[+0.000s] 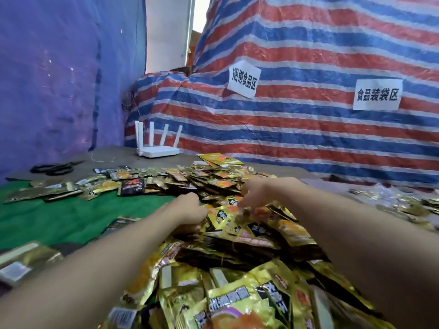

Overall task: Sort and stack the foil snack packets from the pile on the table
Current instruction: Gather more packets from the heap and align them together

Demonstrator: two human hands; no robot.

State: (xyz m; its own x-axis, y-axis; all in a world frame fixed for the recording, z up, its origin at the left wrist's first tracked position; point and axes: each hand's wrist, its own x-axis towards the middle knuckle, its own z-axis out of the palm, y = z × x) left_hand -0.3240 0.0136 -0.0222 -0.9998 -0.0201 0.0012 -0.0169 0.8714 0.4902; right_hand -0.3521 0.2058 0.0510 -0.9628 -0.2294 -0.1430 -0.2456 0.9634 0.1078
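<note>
1. Nearest, the pile of foil packets [237, 293] is spilling over the counter from the bottom edge up to both hands. The frame is cutting off its near end, and blur is smearing the print.
2. Judged by their look, the packets are light, thin, crinkly and slippery, and they are lying flat and sliding over one another. Pinching one by a sealed edge or corner and lifting it clear is likely working better than dragging it.
3. The left hand [190, 207] is reaching into the middle of the pile. Its fingertips are hiding among the packets, so whether it is holding one cannot be told.
4. The right hand [259, 191] is working just beside it, its fingers [247, 197] curling down toward a yellow packet. Blur is leaving any hold uncertain.
5. To the left, a green cloth [71, 217] is covering the counter, with loose packets [71, 188] lying along its far edge.
6. Farther off, a small stack of yellow packets [221, 160] is sitting at the far rim of the pile.
7. Beyond, scissors [54, 167] and a white router [156, 148] are resting on the counter. A striped tarp [308, 138] is concealing whatever is standing behind.
</note>
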